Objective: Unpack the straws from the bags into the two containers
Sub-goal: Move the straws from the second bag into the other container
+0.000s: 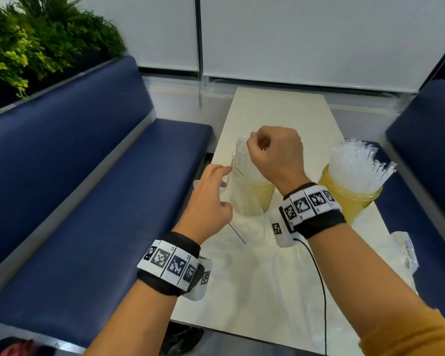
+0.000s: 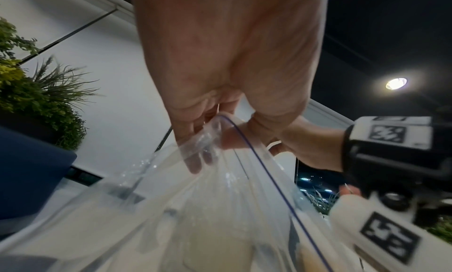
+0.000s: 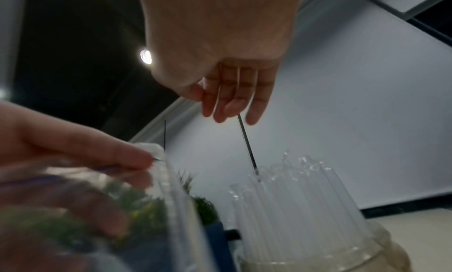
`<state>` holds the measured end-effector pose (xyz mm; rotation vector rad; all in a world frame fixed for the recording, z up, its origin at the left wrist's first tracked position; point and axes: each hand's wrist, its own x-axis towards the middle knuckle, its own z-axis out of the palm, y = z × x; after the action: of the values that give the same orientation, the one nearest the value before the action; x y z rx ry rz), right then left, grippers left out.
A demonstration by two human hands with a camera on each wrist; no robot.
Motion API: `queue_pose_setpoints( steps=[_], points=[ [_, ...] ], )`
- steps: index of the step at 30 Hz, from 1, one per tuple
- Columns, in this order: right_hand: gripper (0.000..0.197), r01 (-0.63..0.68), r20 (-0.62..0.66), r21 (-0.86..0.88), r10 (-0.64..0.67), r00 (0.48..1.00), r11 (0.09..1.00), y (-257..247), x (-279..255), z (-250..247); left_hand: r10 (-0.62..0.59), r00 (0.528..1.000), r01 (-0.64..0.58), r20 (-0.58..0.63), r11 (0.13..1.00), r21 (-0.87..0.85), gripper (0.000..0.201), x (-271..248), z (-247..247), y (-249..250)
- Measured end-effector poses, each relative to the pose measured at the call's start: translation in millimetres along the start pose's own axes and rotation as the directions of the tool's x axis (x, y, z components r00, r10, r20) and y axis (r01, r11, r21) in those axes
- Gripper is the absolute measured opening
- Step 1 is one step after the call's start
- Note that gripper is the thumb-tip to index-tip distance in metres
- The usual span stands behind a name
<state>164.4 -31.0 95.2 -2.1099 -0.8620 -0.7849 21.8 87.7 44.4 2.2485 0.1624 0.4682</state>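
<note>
Two yellowish containers stand on the table. The right container (image 1: pixel 355 201) is packed with clear straws (image 1: pixel 355 160). The left container (image 1: pixel 261 197) also holds straws (image 3: pixel 293 199), and a clear zip bag (image 1: pixel 242 201) drapes over its near side. My left hand (image 1: pixel 211 199) pinches the bag's zip edge (image 2: pixel 244 139) between thumb and fingers. My right hand (image 1: pixel 275 152) hovers over the left container's straws with curled fingers (image 3: pixel 232 102). A thin dark line of the bag's edge (image 3: pixel 247 146) runs taut from between them down to the straws.
The pale table (image 1: pixel 280 111) is narrow, with blue benches on the left (image 1: pixel 88 201) and right (image 1: pixel 421 150). Crumpled clear bags (image 1: pixel 403 250) lie at its right edge. A black cable (image 1: pixel 319 278) hangs from my right wrist. Plants (image 1: pixel 36 47) stand behind the left bench.
</note>
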Motion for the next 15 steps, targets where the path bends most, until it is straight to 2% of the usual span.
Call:
queue_pose_setpoints(
  steps=[1, 2, 3, 4, 5, 6, 7, 8, 12, 13, 14, 15],
  points=[
    [0.038, -0.017, 0.062, 0.05, 0.013, 0.998, 0.999, -7, -8, -6, 0.005, 1.0, -0.004, 0.01, 1.0, -0.021, 0.073, 0, 1, 1],
    [0.042, -0.066, 0.201, 0.098, 0.045, 0.979, 0.993, -11, -16, -8, 0.013, 1.0, -0.012, 0.017, 0.999, -0.037, 0.076, 0, 1, 2],
    [0.041, -0.152, 0.395, 0.121, 0.093, 0.914, 0.981, -14, -25, -8, 0.02, 1.0, -0.019, 0.024, 0.999, -0.048, 0.078, 1, 2, 3],
    [0.038, -0.237, 0.583, 0.109, 0.132, 0.802, 0.965, -16, -35, -5, 0.023, 0.999, -0.022, 0.032, 0.998, -0.058, 0.079, 1, 3, 4],
    [0.033, -0.256, 0.708, 0.058, 0.141, 0.692, 0.965, -15, -44, 2, 0.022, 0.999, -0.02, 0.039, 0.998, -0.066, 0.08, 2, 4, 5],
    [0.027, -0.211, 0.775, -0.009, 0.14, 0.616, 0.977, -14, -53, 9, 0.019, 0.999, -0.016, 0.048, 0.997, -0.073, 0.08, 2, 5, 6],
    [0.024, -0.165, 0.812, -0.076, 0.158, 0.562, 0.983, -15, -60, 16, 0.016, 0.998, -0.012, 0.056, 0.997, -0.076, 0.081, 1, 6, 7],
    [0.03, -0.128, 0.837, -0.142, 0.189, 0.513, 0.981, -18, -68, 21, 0.014, 0.998, -0.009, 0.064, 0.997, -0.077, 0.082, 0, 7, 8],
    [0.052, 0.075, 0.909, -0.355, 0.325, 0.263, 0.932, -24, -90, 38, 0.007, 0.998, 0.0, 0.069, 0.995, -0.097, 0.085, -6, 10, 5],
    [0.058, 0.108, 0.91, -0.376, 0.345, 0.231, 0.92, -25, -95, 39, 0.006, 0.998, 0.0, 0.067, 0.995, -0.096, 0.086, -7, 11, 4],
    [0.06, 0.119, 0.907, -0.387, 0.355, 0.227, 0.914, -27, -99, 39, 0.007, 0.998, 0.0, 0.069, 0.996, -0.095, 0.086, -9, 10, 3],
    [0.054, 0.126, 0.906, -0.382, 0.344, 0.246, 0.916, -28, -101, 39, 0.007, 0.997, 0.0, 0.072, 0.995, -0.096, 0.087, -10, 10, 2]
  ],
)
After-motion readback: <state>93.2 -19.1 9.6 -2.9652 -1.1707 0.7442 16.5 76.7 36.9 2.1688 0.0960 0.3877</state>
